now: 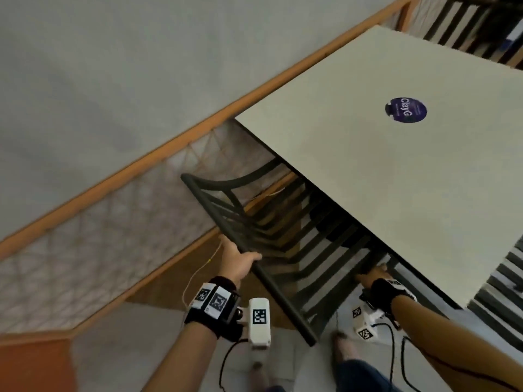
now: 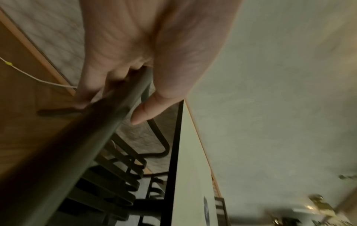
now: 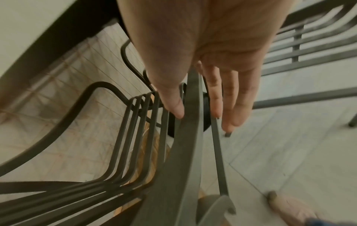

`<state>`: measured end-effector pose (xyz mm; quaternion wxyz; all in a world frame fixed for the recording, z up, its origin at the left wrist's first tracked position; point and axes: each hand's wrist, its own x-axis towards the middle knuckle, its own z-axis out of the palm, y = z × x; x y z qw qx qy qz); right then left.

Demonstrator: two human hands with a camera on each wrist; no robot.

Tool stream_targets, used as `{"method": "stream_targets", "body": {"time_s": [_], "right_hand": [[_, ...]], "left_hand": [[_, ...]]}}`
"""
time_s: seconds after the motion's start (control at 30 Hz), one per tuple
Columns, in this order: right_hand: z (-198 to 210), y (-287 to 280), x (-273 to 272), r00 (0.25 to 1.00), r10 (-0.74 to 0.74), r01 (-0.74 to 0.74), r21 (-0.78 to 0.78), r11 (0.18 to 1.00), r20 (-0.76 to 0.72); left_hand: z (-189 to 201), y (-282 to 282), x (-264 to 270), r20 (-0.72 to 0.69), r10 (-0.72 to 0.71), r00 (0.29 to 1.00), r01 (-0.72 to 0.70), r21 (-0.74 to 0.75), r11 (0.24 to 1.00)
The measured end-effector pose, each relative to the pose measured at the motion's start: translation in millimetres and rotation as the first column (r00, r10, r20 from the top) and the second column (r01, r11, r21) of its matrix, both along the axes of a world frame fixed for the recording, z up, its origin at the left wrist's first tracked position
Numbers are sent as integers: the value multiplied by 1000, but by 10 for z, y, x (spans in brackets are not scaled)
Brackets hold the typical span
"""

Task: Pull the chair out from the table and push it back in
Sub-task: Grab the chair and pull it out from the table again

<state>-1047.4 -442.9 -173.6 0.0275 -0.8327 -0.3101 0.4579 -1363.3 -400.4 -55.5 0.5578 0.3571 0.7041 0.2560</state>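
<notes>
The dark grey metal chair with slatted seat and back point(image 1: 283, 230) stands at the near edge of the pale rectangular table with a dark frame point(image 1: 396, 179), its seat partly under the tabletop and its backrest out toward the person. The top rail of the backrest is the long axis in the head view — it runs from about 11 o'clock down to 5 o'clock, from its far end near the orange-framed lattice railing point(image 1: 141, 193) to its near end above the pale floor tiles. The seat slats run off from the rail toward 2 o'clock, under the table.

The left hand point(image 1: 237, 260) grips the top rail around its middle; the left wrist view shows the fingers point(image 2: 90, 85) curled over one side of the rail and the thumb on the other, with the rail passing on toward 7 o'clock. The right hand point(image 1: 372, 274) is at the chair's right side, close under the table edge; in the right wrist view its thumb lies on one side of a flat grey bar and its fingers point(image 3: 228, 97) lie fairly straight along the other — the bar sits between them, running down toward 6 o'clock.

A round purple sticker point(image 1: 406, 109) reading "ClayG" lies on the tabletop at about 1 o'clock from the chair. A thin white cord point(image 1: 198, 275) trails at 9 o'clock of the left wrist.
</notes>
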Motion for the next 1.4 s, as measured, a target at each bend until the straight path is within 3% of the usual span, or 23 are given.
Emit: {"method": "stream_targets", "body": {"time_s": [0.07, 0.13, 0.23, 0.3, 0.33, 0.5, 0.7, 0.93, 1.17, 1.4], "right_hand": [[-459, 8, 190, 992, -79, 72, -66, 995, -103], [-941, -39, 330, 933, -268, 251, -103, 963, -239], [-562, -15, 103, 857, -364, 334, -144, 931, -364], [-511, 56, 44, 883, -311, 280, -136, 950, -351], [-763, 101, 96, 888, -322, 293, -135, 947, -328], [-755, 301, 8, 931, -258, 226, -146, 963, -257], [-671, 293, -96, 923, -293, 264, -146, 954, -250], [-793, 269, 105, 941, -311, 298, -109, 948, -131], [-795, 306, -43, 961, -201, 184, -104, 977, -192], [-765, 246, -19, 926, -340, 331, -84, 940, -163]], "left_hand": [[-25, -142, 135, 37, 63, 997, -62, -30, 998], [-42, -280, 291, 81, 115, 990, -108, -79, 991], [-92, -400, 446, 97, 202, 975, -191, -108, 976], [-105, -401, 471, 111, 229, 967, -218, -103, 970], [-100, -386, 471, 122, 235, 964, -224, -97, 970], [-84, -245, 413, 102, 245, 964, -235, -100, 967], [-73, -133, 327, 89, 223, 971, -216, -84, 973], [-52, -275, 446, 138, 178, 974, -168, -86, 982], [-3, -100, 300, 119, 203, 972, -194, -82, 978], [-14, -249, 357, 135, 176, 975, -165, -89, 982]]}}
